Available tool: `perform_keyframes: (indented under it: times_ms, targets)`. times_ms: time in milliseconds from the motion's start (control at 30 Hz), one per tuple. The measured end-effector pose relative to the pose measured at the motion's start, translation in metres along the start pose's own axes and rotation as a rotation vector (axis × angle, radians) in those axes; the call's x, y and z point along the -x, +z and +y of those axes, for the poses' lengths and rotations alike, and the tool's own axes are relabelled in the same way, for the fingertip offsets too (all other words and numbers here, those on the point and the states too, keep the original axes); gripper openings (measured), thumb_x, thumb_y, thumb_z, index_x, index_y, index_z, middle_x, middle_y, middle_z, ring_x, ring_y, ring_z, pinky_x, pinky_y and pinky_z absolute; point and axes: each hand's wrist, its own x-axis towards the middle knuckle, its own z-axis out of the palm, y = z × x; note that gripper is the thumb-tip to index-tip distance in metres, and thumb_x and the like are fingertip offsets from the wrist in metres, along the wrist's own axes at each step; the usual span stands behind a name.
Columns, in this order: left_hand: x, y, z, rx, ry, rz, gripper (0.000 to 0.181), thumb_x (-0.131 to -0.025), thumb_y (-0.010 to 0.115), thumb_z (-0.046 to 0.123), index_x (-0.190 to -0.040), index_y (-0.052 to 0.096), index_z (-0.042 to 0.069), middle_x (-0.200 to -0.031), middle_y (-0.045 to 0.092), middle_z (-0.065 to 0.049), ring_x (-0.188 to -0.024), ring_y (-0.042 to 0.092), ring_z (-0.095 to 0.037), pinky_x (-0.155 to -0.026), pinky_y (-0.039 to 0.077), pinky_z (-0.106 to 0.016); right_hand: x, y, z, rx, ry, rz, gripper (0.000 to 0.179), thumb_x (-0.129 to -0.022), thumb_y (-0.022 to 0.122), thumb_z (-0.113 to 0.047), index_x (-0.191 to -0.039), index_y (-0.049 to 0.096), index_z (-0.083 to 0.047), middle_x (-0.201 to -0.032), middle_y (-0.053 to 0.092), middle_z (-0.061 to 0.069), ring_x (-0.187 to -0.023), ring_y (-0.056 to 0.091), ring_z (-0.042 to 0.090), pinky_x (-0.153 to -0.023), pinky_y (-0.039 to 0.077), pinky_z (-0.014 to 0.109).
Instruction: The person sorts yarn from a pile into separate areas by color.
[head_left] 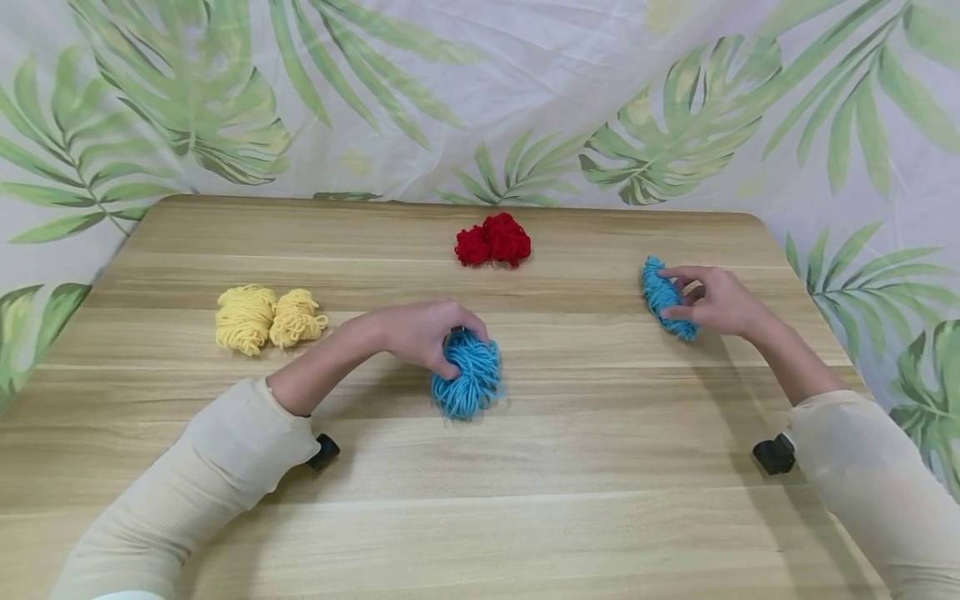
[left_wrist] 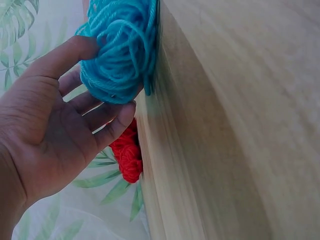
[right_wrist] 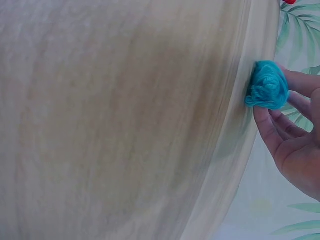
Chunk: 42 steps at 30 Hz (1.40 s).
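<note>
Near the middle of the table, my left hand (head_left: pixel 418 333) holds a loose, rounded bundle of blue yarn (head_left: pixel 474 382) by its upper left side. Up close in the left wrist view, the thumb lies on one face of this blue yarn (left_wrist: pixel 122 55) and the fingers curl behind and under it. Off to the right, my right hand (head_left: pixel 722 305) pinches a longer, narrower skein of blue yarn (head_left: pixel 658 290) between thumb and fingers. The right wrist view shows that skein end-on as a coiled blue roll (right_wrist: pixel 268 87), low against the tabletop.
Two yellow yarn bundles (head_left: pixel 246 321) lie side by side left of my left hand. Red yarn (head_left: pixel 508 240) sits toward the table's back edge, between both hands. A leaf-patterned cloth (head_left: pixel 540 100) hangs behind the wooden table (head_left: pixel 570 517).
</note>
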Motion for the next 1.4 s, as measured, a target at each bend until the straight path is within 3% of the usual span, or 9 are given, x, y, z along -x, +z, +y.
perform_keyframes:
  times_ms: [467,733,1033,1267,1400]
  targets:
    - [-0.004,0.002,0.002,0.014,-0.011,0.024,0.028,-0.082,0.08,0.002,-0.108,0.069,0.004,-0.101,0.068,-0.002,-0.093,0.058,-0.019,-0.089,0.053,-0.034,0.003,-0.004,-0.004,0.006,0.015,-0.007,0.062,-0.091,0.08,-0.01,-0.145,0.054,0.006,-0.119,0.062,0.027,-0.103,0.07,0.043,-0.074,0.05,0.014]
    - [-0.008,0.002,0.003,0.011,-0.026,0.063,0.03,-0.084,0.08,0.004,-0.111,0.068,0.004,-0.106,0.068,-0.003,-0.097,0.058,-0.021,-0.09,0.053,-0.035,0.004,-0.006,-0.003,0.017,0.014,0.007,0.061,-0.091,0.08,-0.012,-0.144,0.054,0.006,-0.118,0.064,0.027,-0.101,0.071,0.042,-0.073,0.049,0.013]
    - [-0.02,-0.002,0.009,-0.012,-0.013,0.141,0.035,-0.083,0.079,0.004,-0.116,0.068,0.002,-0.11,0.07,-0.006,-0.098,0.058,-0.023,-0.09,0.053,-0.035,0.005,-0.007,-0.004,0.004,0.023,0.004,0.056,-0.093,0.076,-0.007,-0.143,0.055,0.008,-0.115,0.064,0.026,-0.102,0.071,0.042,-0.073,0.05,0.014]
    - [-0.034,-0.002,0.012,-0.009,-0.029,0.156,0.041,-0.086,0.079,0.006,-0.125,0.068,0.0,-0.123,0.069,-0.01,-0.108,0.059,-0.025,-0.098,0.052,-0.038,0.006,-0.007,-0.005,-0.005,0.03,0.006,0.056,-0.091,0.076,-0.003,-0.141,0.056,0.009,-0.113,0.064,0.026,-0.099,0.071,0.039,-0.071,0.05,0.014]
    - [-0.041,-0.001,0.013,0.004,0.001,0.166,0.039,-0.086,0.078,0.005,-0.124,0.068,-0.001,-0.121,0.07,-0.011,-0.107,0.058,-0.025,-0.096,0.052,-0.036,0.006,-0.006,-0.005,-0.012,0.02,0.017,0.055,-0.09,0.077,-0.002,-0.139,0.057,0.009,-0.11,0.064,0.025,-0.093,0.071,0.033,-0.071,0.05,0.014]
